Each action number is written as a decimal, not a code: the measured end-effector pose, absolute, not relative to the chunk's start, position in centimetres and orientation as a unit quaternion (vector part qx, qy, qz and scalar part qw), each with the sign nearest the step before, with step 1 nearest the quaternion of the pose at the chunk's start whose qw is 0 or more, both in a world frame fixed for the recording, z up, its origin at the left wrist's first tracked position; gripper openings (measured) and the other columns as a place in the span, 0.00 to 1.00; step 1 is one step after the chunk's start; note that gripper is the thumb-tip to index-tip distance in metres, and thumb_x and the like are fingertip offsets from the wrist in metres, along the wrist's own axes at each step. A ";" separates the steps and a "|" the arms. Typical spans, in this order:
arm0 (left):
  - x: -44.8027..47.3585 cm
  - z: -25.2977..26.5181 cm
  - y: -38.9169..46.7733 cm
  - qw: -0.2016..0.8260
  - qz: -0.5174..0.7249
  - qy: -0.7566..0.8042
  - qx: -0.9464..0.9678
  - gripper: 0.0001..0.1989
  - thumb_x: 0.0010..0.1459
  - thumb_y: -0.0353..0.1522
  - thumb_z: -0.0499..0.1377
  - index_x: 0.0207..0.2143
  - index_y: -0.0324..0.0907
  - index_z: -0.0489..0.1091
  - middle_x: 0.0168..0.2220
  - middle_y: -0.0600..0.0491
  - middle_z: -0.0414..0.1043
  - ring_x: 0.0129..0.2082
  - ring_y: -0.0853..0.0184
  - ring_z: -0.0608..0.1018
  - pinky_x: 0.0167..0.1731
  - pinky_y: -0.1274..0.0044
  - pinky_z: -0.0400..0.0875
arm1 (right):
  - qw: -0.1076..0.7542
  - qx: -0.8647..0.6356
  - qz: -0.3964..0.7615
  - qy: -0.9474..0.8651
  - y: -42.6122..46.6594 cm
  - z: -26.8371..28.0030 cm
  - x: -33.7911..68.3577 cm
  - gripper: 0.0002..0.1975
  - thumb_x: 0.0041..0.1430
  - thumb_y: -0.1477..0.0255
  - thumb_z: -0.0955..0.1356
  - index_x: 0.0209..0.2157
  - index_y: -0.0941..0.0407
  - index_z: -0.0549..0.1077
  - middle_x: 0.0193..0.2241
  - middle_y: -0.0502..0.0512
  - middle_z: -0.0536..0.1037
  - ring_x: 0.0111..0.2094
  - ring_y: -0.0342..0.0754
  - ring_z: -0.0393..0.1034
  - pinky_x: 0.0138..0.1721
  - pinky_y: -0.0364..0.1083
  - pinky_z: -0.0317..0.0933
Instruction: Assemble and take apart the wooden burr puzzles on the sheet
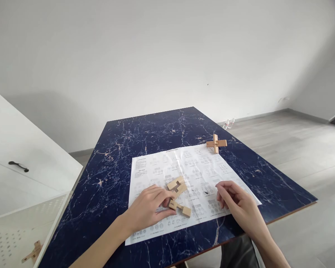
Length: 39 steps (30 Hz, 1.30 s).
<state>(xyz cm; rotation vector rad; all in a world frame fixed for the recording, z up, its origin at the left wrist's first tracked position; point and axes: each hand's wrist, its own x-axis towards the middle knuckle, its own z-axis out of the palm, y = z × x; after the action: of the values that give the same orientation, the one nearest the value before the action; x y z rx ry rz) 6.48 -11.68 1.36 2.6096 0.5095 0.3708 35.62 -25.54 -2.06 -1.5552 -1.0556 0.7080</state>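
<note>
The notched wooden block (180, 206) is at lower centre, one end pinched in the left hand's (152, 204) grip; held off-centre, it could twist and knock the neighbouring wood (181, 189). Lower right, the right hand (234, 197) curls; whether its grip closes, I cannot tell

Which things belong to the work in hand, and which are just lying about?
Likely in use:
notched pale wooden piece, in the left hand
pale notched wood just beyond it
white printed paper sheet beneath

Apparently lying about:
pale wooden cross, untouched, possibly related
brown wooden pieces, lower left
</note>
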 end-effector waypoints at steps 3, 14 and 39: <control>6.7 1.4 -11.7 0.214 0.148 0.161 0.952 0.14 0.71 0.45 0.62 0.47 0.45 0.73 0.36 0.52 0.79 0.37 0.61 0.81 0.41 0.69 0.75 | 0.529 -0.652 0.305 -0.449 -25.6 -2.5 35.9 0.21 0.72 0.49 0.66 0.40 0.53 0.74 0.28 0.52 0.76 0.26 0.48 0.70 0.30 0.47 0.66; 7.0 1.8 -12.0 0.317 0.224 0.167 0.906 0.15 0.69 0.47 0.63 0.43 0.44 0.76 0.41 0.48 0.77 0.37 0.63 0.79 0.36 0.72 0.75 | 0.525 -0.651 0.286 -0.466 -25.5 -2.5 36.1 0.21 0.71 0.50 0.67 0.39 0.54 0.75 0.27 0.53 0.78 0.24 0.48 0.71 0.28 0.46 0.67; 7.6 2.5 -11.3 0.674 0.286 0.321 0.601 0.20 0.74 0.48 0.55 0.45 0.40 0.71 0.29 0.56 0.71 0.21 0.74 0.67 0.28 0.76 0.64 | 0.373 -0.605 0.090 -0.697 -22.8 -2.1 29.5 0.17 0.72 0.75 0.65 0.59 0.50 0.73 0.48 0.61 0.70 0.42 0.54 0.74 0.43 0.53 0.74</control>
<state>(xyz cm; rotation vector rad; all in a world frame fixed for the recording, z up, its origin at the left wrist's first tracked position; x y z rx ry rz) 7.55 -11.26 2.54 1.3517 0.7223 0.6436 29.51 -22.85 -2.14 -1.5508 -1.7864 0.2295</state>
